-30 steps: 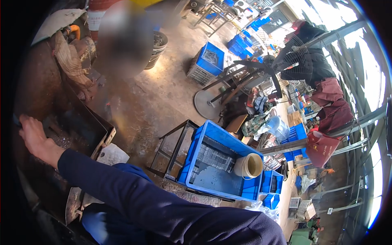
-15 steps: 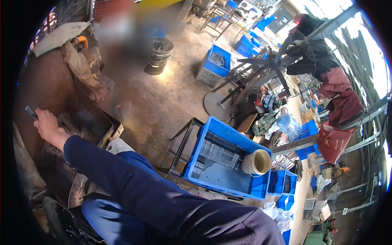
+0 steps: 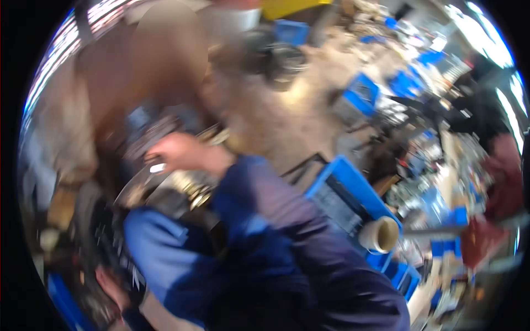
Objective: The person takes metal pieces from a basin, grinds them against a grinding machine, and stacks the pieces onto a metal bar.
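My right hand (image 3: 185, 153) is in front of my knees, its fingers closed on a small shiny metal piece (image 3: 158, 167). Blur hides the piece's exact kind. Just below the hand are brass-coloured shiny parts (image 3: 193, 187), too smeared to name. Beyond it stands a large brown rusty-looking surface (image 3: 149, 60). My left hand (image 3: 114, 288) is low at the left, beside a dark object (image 3: 91, 220); its fingers look stretched out, with nothing visible in them.
A blue crate (image 3: 353, 176) holding a pale bucket (image 3: 381, 234) stands at my right. Farther off are a dark bucket (image 3: 284, 63), another blue crate (image 3: 361, 94) and a fan. A blue bin edge (image 3: 66, 303) shows at lower left.
The view has swung left and blurs. My right hand has come back from the brown surface towards my knees, still with the small piece. My left hand has come into view at lower left.
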`<state>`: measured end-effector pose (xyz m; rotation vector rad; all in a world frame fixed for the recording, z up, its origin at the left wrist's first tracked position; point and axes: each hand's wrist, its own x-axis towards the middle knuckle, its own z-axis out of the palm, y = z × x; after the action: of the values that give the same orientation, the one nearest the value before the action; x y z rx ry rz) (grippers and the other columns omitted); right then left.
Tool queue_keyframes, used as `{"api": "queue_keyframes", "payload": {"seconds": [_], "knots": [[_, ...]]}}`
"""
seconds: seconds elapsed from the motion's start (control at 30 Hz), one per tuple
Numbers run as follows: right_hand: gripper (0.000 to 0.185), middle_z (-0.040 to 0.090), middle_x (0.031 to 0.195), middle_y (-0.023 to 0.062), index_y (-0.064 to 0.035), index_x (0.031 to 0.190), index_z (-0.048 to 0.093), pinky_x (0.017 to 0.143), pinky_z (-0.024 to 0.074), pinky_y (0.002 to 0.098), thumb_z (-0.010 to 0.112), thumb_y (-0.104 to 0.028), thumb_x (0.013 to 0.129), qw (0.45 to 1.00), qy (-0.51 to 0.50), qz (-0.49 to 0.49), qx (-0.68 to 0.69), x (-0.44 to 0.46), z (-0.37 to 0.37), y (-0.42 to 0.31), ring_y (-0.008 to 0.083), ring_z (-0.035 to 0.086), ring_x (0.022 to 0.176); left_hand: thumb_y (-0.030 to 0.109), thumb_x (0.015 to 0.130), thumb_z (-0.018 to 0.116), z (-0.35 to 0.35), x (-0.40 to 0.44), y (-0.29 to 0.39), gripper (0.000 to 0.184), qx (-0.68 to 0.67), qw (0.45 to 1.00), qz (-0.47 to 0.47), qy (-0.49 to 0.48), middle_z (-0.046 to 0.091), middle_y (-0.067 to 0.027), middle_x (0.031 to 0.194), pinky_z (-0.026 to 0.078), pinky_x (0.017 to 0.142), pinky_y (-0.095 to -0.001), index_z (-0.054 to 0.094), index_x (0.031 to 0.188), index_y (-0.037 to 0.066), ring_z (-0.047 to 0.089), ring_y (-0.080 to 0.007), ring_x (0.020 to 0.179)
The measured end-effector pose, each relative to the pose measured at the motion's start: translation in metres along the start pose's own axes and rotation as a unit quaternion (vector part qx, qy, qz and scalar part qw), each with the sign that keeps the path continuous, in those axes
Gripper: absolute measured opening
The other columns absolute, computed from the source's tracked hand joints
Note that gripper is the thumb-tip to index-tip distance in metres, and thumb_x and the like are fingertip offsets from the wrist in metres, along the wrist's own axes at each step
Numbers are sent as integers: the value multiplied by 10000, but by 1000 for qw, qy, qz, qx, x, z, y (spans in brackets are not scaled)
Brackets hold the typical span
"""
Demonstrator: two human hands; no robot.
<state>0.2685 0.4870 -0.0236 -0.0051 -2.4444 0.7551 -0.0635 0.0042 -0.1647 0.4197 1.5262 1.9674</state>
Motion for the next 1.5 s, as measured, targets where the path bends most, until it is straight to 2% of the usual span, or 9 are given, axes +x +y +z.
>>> {"api": "queue_keyframes", "payload": {"seconds": [0.03, 0.1, 0.33, 0.4, 0.6, 0.77, 1.1, 1.2, 1.5], "knots": [[255, 695, 970, 87, -113, 986, 687, 771, 535, 419, 702, -96, 732, 996, -50, 37, -67, -15, 18, 12, 299, 669, 915, 308, 1010, 528, 42, -24, 15, 256, 147, 971, 24, 188, 586, 34, 812, 354, 467, -195, 559, 1236, 191, 485, -43, 597], [367, 675, 1107, 49, -112, 1053, 673, 815, 539, 401, 618, 45, 725, 992, -107, 28, -61, -31, 8, -11, 300, 658, 996, 269, 993, 559, 115, -22, 51, 198, 143, 961, 28, 234, 536, 78, 754, 300, 476, -176, 601, 1175, 201, 437, -13, 583], [404, 672, 1162, 112, -31, 1106, 666, 848, 541, 350, 630, 63, 715, 980, -191, 40, 34, -19, 6, 7, 264, 684, 965, 177, 939, 629, 291, 17, 115, 262, 163, 986, 32, -14, 482, 109, 751, 282, 546, -179, 681, 1158, 42, 395, 2, 633], [276, 691, 1073, 92, -9, 1098, 659, 674, 572, 321, 634, -22, 824, 903, -229, 334, 144, 10, -22, -20, 182, 679, 739, 139, 962, 617, 341, 37, 122, 181, 161, 985, 45, -50, 485, 97, 716, 305, 526, -193, 702, 1091, 45, 399, -10, 594], [203, 702, 961, 79, -8, 1072, 664, 504, 523, 259, 619, -158, 943, 906, -13, 379, 189, 70, -35, 15, 116, 626, 683, 233, 928, 620, 401, 142, 70, 270, 454, 864, 206, -65, 663, -143, 784, 475, 654, -351, 690, 1023, -9, 593, -227, 667], [215, 708, 912, 88, -2, 1087, 661, 474, 481, 256, 619, -160, 948, 887, 77, 412, 195, 63, -17, 46, 107, 594, 643, 203, 901, 624, 389, 167, 43, 263, 572, 806, 82, -131, 688, -213, 918, 502, 815, -389, 689, 1054, -1, 679, -328, 887], [241, 705, 964, 89, 5, 1126, 642, 485, 504, 255, 602, -160, 956, 864, 76, 443, 227, 84, -6, 50, 93, 552, 591, 134, 922, 619, 375, 193, 6, 181, 564, 802, 173, -90, 711, -126, 820, 505, 775, -334, 695, 1038, 20, 669, -224, 796], [254, 701, 981, 91, 5, 1159, 629, 489, 512, 259, 616, -155, 962, 840, 128, 419, 320, 85, 2, 52, 96, 564, 602, 193, 955, 626, 390, 203, 8, 192, 320, 933, 138, -88, 706, 0, 769, 458, 601, -252, 714, 943, 22, 582, -71, 651], [241, 679, 936, 78, 4, 1150, 636, 497, 468, 244, 657, -124, 947, 815, 184, 349, 425, 92, 5, 29, 101, 569, 578, 192, 953, 612, 433, 145, 57, 196, 52, 984, -32, -165, 712, -16, 809, 309, 474, -202, 710, 1025, 39, 396, -19, 517]]}}
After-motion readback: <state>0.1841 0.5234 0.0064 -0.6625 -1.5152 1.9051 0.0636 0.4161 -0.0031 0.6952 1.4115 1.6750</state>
